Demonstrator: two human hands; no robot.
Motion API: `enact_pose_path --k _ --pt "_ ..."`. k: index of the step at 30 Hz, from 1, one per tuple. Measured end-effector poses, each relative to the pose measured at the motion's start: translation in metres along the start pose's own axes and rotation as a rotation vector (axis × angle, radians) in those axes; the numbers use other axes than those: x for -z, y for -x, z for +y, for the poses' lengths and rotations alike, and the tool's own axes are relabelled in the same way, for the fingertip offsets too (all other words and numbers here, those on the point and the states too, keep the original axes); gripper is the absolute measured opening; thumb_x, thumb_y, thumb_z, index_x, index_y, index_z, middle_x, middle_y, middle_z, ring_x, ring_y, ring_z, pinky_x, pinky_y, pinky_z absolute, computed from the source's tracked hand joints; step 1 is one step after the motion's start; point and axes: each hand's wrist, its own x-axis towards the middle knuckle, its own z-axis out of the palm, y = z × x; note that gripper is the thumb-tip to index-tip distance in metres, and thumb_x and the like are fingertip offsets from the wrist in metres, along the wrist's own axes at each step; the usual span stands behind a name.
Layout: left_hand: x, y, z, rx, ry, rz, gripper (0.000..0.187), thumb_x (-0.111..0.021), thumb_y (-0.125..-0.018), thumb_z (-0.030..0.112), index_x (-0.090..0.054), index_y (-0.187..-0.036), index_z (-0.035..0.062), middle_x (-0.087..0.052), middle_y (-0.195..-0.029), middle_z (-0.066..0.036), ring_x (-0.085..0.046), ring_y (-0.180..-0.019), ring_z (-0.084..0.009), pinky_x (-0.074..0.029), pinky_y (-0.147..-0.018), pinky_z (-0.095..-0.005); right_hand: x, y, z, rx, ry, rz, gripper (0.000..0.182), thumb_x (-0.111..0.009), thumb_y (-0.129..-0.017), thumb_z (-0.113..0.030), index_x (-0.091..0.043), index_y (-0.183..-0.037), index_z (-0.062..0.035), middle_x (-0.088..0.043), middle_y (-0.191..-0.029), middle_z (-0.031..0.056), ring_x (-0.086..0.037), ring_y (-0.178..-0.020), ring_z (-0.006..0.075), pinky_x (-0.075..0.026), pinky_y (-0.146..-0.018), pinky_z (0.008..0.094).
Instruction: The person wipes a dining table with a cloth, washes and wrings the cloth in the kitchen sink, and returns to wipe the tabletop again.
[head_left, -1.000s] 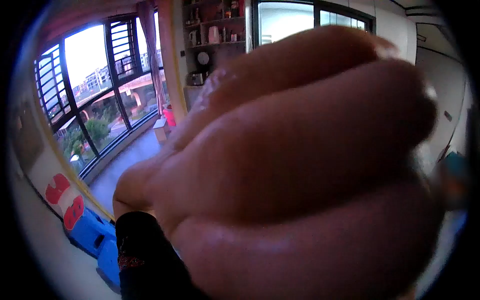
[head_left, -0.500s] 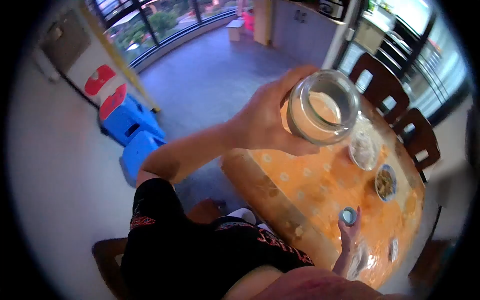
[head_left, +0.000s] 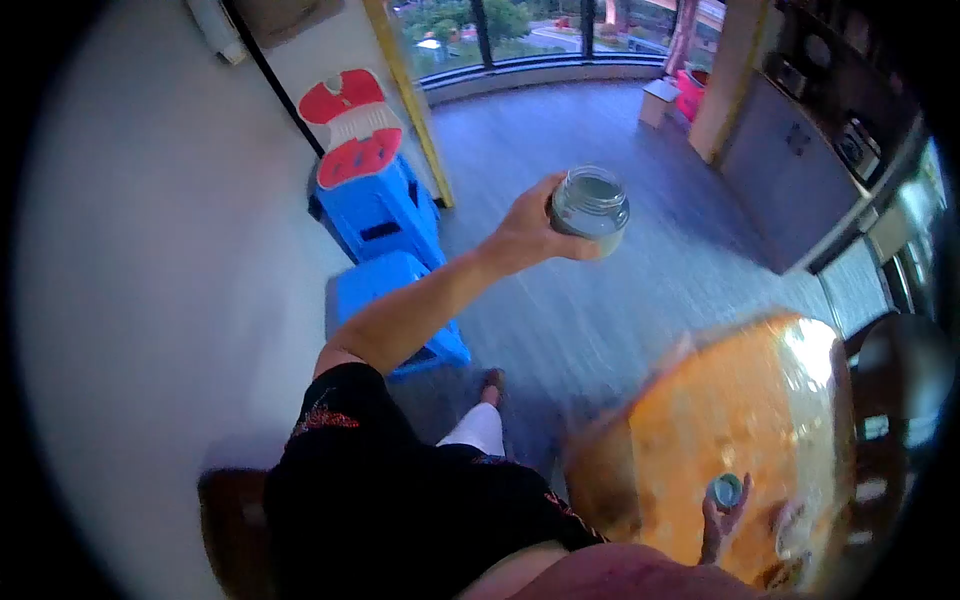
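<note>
My left hand point(head_left: 535, 232) is wrapped round the side of a clear glass jar point(head_left: 592, 215), held out over the grey floor. The jar's mouth is open and faces up towards the camera. Its lower part looks pale, but its contents cannot be made out. At the lower right, my right hand point(head_left: 727, 520) grips a small round item point(head_left: 725, 491), a cup or a lid, above the orange-patterned table point(head_left: 680, 430). The two hands are far apart.
Blue plastic stools point(head_left: 375, 215) stand by the left wall, a red and white seat point(head_left: 352, 125) on top. Dark chairs point(head_left: 900, 370) line the table's right side. A partly visible bowl point(head_left: 792, 530) lies near my right hand. A cabinet point(head_left: 790, 160) stands at the upper right.
The view has swung left, so the table appears lower right and more floor and stools show. My left hand and the jar look smaller and farther from the camera. Both hands keep their hold.
</note>
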Motion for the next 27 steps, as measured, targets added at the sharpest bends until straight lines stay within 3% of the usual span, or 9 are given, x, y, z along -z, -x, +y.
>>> enact_pose_path --k 3,4,8,11,14,17,21,25,27 --pt "0.084 -0.033 -0.033 0.027 -0.068 0.082 0.077 -0.082 -0.055 0.008 -0.044 -0.122 0.0027 -0.056 -0.110 -0.004 -0.052 -0.102 -0.0140 -0.041 -0.092 -0.0285 -0.061 -0.044 0.008 0.005 -0.020 -0.100 0.078 -0.065 -0.067 -0.007 -0.028 -0.136 -0.0064 -0.048 -0.117 0.0112 -0.052 -0.100 0.0208 -0.043 -0.084 0.0301" --pt "0.121 -0.049 -0.039 0.026 -0.089 0.111 0.076 -0.082 -0.055 0.008 -0.044 -0.121 0.0026 -0.056 -0.109 -0.005 -0.053 -0.101 -0.0141 -0.041 -0.091 -0.0286 -0.094 -0.057 -0.021 -0.086 0.030 -0.166 0.079 -0.066 -0.066 -0.010 -0.028 -0.136 -0.0058 -0.047 -0.119 0.0117 -0.050 -0.103 0.0223 -0.041 -0.088 0.0329" --pt "0.238 -0.077 -0.043 0.061 -0.079 0.284 0.070 -0.081 -0.055 0.006 -0.048 -0.117 0.0022 -0.058 -0.105 -0.005 -0.055 -0.097 -0.0147 -0.044 -0.088 -0.0295 -0.217 -0.119 -0.087 0.075 0.004 -0.319 0.081 -0.065 -0.063 -0.012 -0.030 -0.136 -0.0061 -0.046 -0.122 0.0151 -0.050 -0.105 0.0253 -0.039 -0.091 0.0358" --pt "0.341 -0.096 -0.065 0.012 -0.089 0.421 0.066 -0.081 -0.056 0.005 -0.050 -0.115 0.0017 -0.058 -0.105 -0.006 -0.056 -0.096 -0.0157 -0.046 -0.086 -0.0300 -0.290 -0.173 -0.134 0.185 0.134 -0.475 0.082 -0.065 -0.061 -0.010 -0.031 -0.135 -0.0068 -0.048 -0.120 0.0162 -0.050 -0.105 0.0255 -0.040 -0.091 0.0364" --pt "0.416 -0.114 -0.054 -0.063 -0.159 0.607 0.065 -0.079 -0.058 0.005 -0.049 -0.115 0.0011 -0.059 -0.105 -0.008 -0.057 -0.095 -0.0173 -0.047 -0.084 -0.0309 -0.370 -0.220 -0.183 0.146 0.148 -0.514 0.080 -0.062 -0.060 -0.005 -0.032 -0.134 -0.0061 -0.052 -0.112 0.0155 -0.051 -0.102 0.0249 -0.042 -0.089 0.0354" --pt "0.423 -0.103 0.000 -0.023 -0.296 0.738 0.060 -0.078 -0.061 0.006 -0.050 -0.114 0.0003 -0.059 -0.103 -0.009 -0.058 -0.091 -0.0185 -0.048 -0.081 -0.0310 -0.380 -0.247 -0.198 0.182 0.147 -0.577 0.078 -0.061 -0.062 -0.004 -0.031 -0.134 -0.0032 -0.053 -0.109 0.0149 -0.053 -0.099 0.0239 -0.043 -0.087 0.0337" --pt "0.526 -0.138 0.004 -0.016 -0.554 0.935 0.058 -0.078 -0.060 0.011 -0.053 -0.111 0.0002 -0.060 -0.102 -0.010 -0.059 -0.089 -0.0184 -0.048 -0.079 -0.0313 -0.453 -0.308 -0.227 0.167 0.170 -0.645 0.077 -0.061 -0.063 -0.004 -0.029 -0.133 -0.0005 -0.053 -0.108 0.0140 -0.055 -0.095 0.0223 -0.045 -0.084 0.0320" --pt "0.563 -0.159 0.049 -0.201 -0.456 1.109 0.060 -0.079 -0.057 0.014 -0.055 -0.110 0.0008 -0.061 -0.101 -0.009 -0.058 -0.090 -0.0177 -0.046 -0.078 -0.0319 -0.496 -0.379 -0.260 0.194 0.091 -0.738 0.077 -0.061 -0.064 -0.005 -0.029 -0.133 0.0001 -0.053 -0.108 0.0134 -0.055 -0.094 0.0214 -0.045 -0.083 0.0315" --pt "0.627 -0.163 0.056 -0.275 -0.605 1.180 0.060 -0.080 -0.056 0.016 -0.056 -0.109 0.0006 -0.061 -0.100 -0.009 -0.058 -0.090 -0.0181 -0.046 -0.079 -0.0320 -0.533 -0.410 -0.272 0.194 0.043 -0.809 0.077 -0.062 -0.064 -0.005 -0.029 -0.133 0.0002 -0.053 -0.108 0.0129 -0.055 -0.094 0.0210 -0.045 -0.083 0.0315"
